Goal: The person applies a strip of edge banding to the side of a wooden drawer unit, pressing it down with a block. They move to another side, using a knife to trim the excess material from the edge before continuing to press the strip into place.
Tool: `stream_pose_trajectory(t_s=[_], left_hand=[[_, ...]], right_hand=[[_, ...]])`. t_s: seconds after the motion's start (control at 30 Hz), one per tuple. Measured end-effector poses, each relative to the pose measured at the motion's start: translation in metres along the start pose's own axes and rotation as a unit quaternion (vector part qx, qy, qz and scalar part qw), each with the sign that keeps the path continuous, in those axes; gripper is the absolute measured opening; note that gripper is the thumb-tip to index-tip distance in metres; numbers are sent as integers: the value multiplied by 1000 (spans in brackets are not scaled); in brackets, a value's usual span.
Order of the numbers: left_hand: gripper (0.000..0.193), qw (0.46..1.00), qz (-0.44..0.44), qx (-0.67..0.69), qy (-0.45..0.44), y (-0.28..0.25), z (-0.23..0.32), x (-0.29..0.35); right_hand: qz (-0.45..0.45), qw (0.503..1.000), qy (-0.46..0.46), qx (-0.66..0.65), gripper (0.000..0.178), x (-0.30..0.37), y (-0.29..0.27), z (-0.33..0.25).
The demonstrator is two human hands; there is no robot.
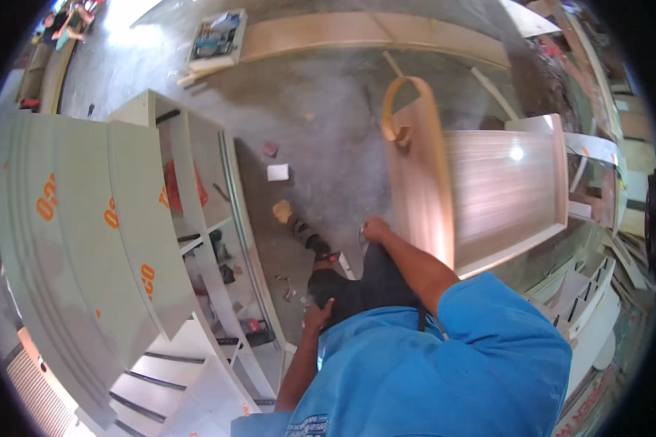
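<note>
My right hand (375, 229) is closed in front of my right thigh, around something small with a shiny edge that I cannot make out. Close beside it stands a wood-grain panel (415, 171). A tan edging strip (440, 153) runs along that panel's edge and curls over in a loop at the far end. My left hand (318, 315) lies against the dark trousers at my left thigh, its fingers stretched and partly hidden; I see nothing held in it.
A pale cabinet carcass (208, 255) with black slides stands on the left, beside grey panels (80, 240). Another wood-grain board (503, 182) lies right. A white block (278, 172) and scraps litter the floor. Beyond are a tool box (217, 40), a long board (342, 33) and a seated person (65, 29).
</note>
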State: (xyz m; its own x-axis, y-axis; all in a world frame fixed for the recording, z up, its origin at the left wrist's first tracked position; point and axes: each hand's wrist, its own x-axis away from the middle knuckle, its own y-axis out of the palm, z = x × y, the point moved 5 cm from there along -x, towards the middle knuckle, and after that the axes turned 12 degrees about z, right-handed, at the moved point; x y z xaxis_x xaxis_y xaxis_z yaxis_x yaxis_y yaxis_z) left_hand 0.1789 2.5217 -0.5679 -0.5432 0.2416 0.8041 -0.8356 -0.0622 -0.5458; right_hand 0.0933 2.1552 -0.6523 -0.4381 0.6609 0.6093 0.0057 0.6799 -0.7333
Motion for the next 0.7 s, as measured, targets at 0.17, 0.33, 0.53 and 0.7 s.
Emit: stream_pose_trajectory(t_s=[0.17, 0.33, 0.53, 0.7], left_hand=[[115, 993, 3, -64, -100, -16, 33, -9], [117, 974, 88, -42, -205, -34, 74, -41], [117, 961, 91, -67, -252, -27, 94, -54], [119, 947, 65, -57, -310, -24, 85, -55]], right_hand=[[18, 999, -15, -35, 25, -144, 44, -73], [-34, 995, -88, 20, 30, -295, 137, -117], [30, 973, -221, 51, 72, -395, 239, -188], [99, 930, -320, 153, 90, -435, 299, -210]])
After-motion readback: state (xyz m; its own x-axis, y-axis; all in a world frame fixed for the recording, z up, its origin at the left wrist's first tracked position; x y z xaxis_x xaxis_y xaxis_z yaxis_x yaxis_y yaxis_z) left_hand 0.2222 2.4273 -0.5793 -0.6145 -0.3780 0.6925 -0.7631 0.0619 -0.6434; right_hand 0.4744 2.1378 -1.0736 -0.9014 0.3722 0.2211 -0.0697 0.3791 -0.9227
